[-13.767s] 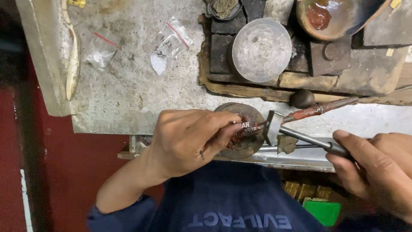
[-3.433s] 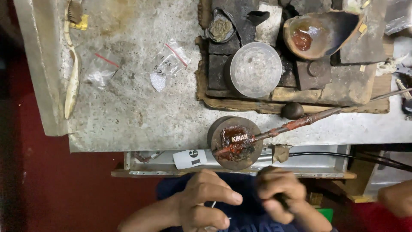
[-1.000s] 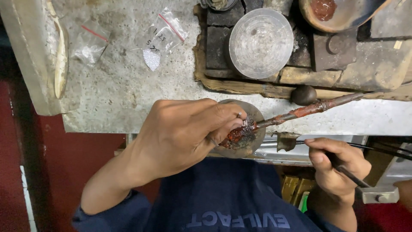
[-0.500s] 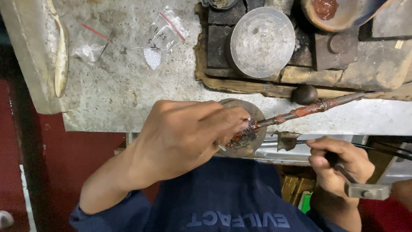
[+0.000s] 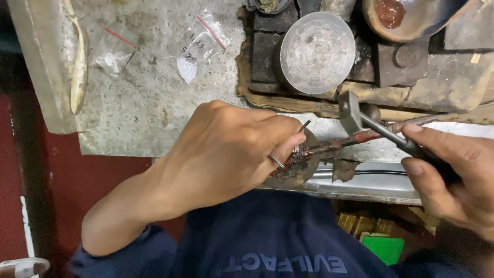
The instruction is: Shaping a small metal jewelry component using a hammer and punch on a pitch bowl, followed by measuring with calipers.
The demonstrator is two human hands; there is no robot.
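Now the small hammer (image 5: 360, 117) has been brought up: 0.5 s ago the right hand (image 5: 453, 175) was low, at the bench edge, w/ the tool pointing down and away; it is now raised, w/ the square steel head poised just above and to the right of the left fingertips.

Left hand (image 5: 226, 154): fingers clenched around a thin metal punch (image 5: 304, 124) (only its tip is seen, poking out past the index finger), pressed onto the workpiece (image 5: 294, 158), a dark reddish lump seated on a round pitch block (image 5: 303, 170). Posture is unchanged vs 1.0 s ago, so the punch looks already set on its mark.

Right hand: fingers wrapped tight round the hammer handle, thumb along the top.

Workpiece position: directly under the left fingertips, touching them, at the near bench edge. A long reddish rod (image 5: 370, 135) runs off to the right from beside the fingertips, passing under the hammer head.

Judged meaning: setup is done on the left side, and striker and punch are now lined up near each other, not yet touching (contact can't be confirmed from this angle).

Beyond the knuckles: round steel disc (image 5: 316, 51) on a dark block, well apart. Small plastic bags (image 5: 198, 46) lie far off to the left on the stone bench top (image 5: 139, 113).
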